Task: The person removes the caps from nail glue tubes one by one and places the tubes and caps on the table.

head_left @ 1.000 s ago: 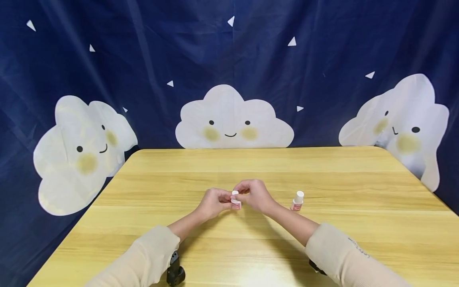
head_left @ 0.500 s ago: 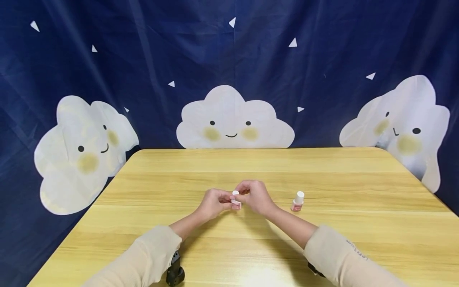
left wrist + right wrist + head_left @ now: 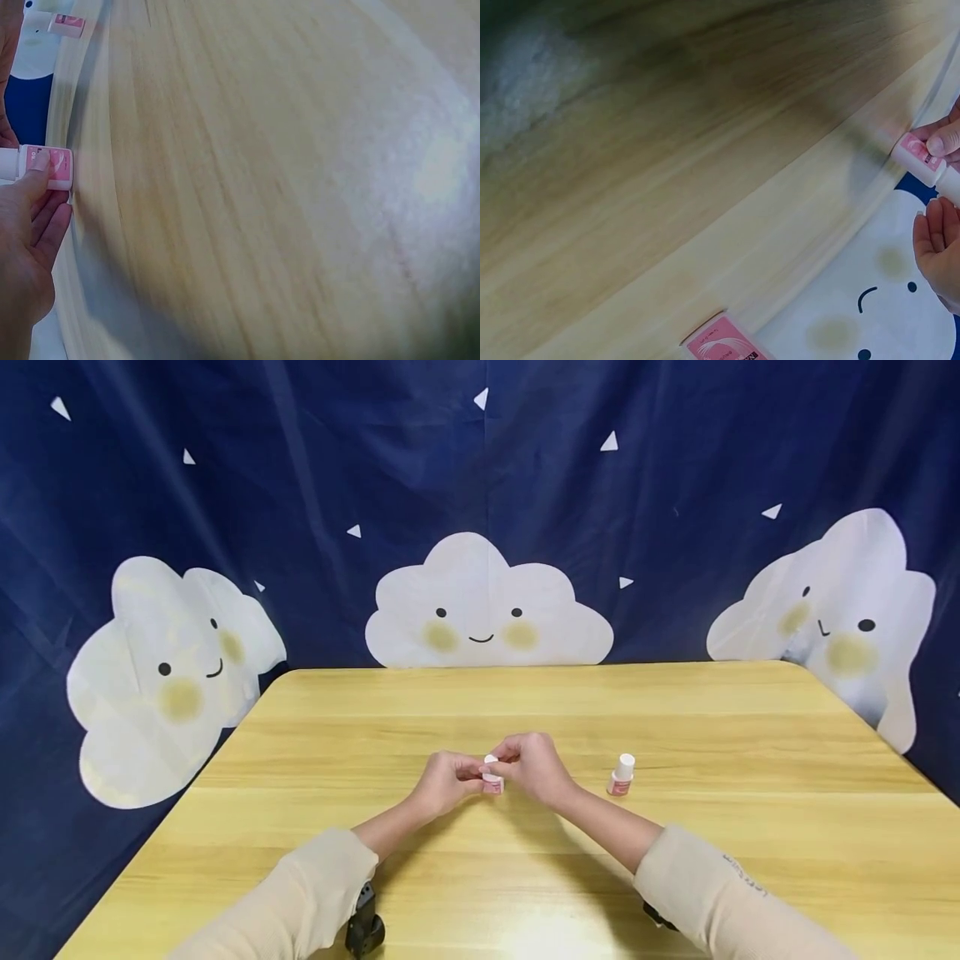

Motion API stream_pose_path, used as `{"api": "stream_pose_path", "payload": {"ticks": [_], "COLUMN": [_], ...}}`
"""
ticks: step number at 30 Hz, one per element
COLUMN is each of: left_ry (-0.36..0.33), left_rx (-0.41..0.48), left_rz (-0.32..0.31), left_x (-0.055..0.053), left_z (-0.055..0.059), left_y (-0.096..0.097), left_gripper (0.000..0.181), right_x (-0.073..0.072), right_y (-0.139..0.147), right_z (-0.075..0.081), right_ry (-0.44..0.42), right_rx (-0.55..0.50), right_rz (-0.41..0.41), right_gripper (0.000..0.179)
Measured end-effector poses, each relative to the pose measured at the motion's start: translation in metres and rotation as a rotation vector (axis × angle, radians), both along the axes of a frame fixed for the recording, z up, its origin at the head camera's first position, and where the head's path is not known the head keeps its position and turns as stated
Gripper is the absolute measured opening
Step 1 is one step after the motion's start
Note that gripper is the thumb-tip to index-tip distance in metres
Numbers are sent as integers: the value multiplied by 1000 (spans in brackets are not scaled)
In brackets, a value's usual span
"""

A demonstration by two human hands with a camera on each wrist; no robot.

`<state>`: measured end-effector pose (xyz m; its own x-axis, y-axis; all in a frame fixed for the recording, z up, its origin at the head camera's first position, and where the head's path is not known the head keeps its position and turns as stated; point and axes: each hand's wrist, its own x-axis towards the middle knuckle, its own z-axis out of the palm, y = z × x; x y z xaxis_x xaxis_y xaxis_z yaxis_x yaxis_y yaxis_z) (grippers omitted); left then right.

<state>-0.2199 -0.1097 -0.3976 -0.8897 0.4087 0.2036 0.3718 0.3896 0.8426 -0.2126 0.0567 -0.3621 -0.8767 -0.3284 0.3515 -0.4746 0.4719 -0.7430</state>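
Note:
A small white bottle with a pink label (image 3: pixel 492 787) stands upright on the table between both hands. My left hand (image 3: pixel 441 787) holds its body, the thumb lying across the label in the left wrist view. My right hand (image 3: pixel 534 770) pinches the white cap (image 3: pixel 491 761) between thumb and fingers. In the right wrist view this bottle (image 3: pixel 918 159) shows at the right edge, its cap partly cut off by the frame. A second bottle (image 3: pixel 620 777) of the same kind, cap on, stands to the right of the right hand, touched by neither.
The wooden table (image 3: pixel 480 702) has rounded far corners. Behind it hangs a dark blue curtain (image 3: pixel 420 460) with white smiling clouds. A black wrist device (image 3: pixel 363 922) sits below the left sleeve. Light glares off the table's near part.
Both hands stay at the bottle in nearly the same pose. The right forearm has shifted slightly, so the second bottle's base now shows fully. The head view has tilted a little.

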Motion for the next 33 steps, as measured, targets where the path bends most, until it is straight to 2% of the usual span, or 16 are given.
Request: {"api": "stream_pose_path", "payload": {"ticks": [9, 16, 24, 33], "left_ry": [24, 2, 25, 59], "left_rx": [-8, 29, -27, -31], "left_rz": [-10, -36, -6, -44], "left_x": [-2, -3, 0, -1], "left_z": [1, -3, 0, 0], "left_y": [0, -1, -1, -2], "left_gripper": [15, 19, 16, 17], "right_x": [-2, -2, 0, -1], "right_y": [1, 1, 2, 2], "right_z": [2, 2, 2, 4], "right_ry": [7, -3, -10, -9], "right_rx": [5, 24, 26, 41], "right_rz": [4, 2, 5, 29], "right_gripper": [9, 9, 8, 9]}}
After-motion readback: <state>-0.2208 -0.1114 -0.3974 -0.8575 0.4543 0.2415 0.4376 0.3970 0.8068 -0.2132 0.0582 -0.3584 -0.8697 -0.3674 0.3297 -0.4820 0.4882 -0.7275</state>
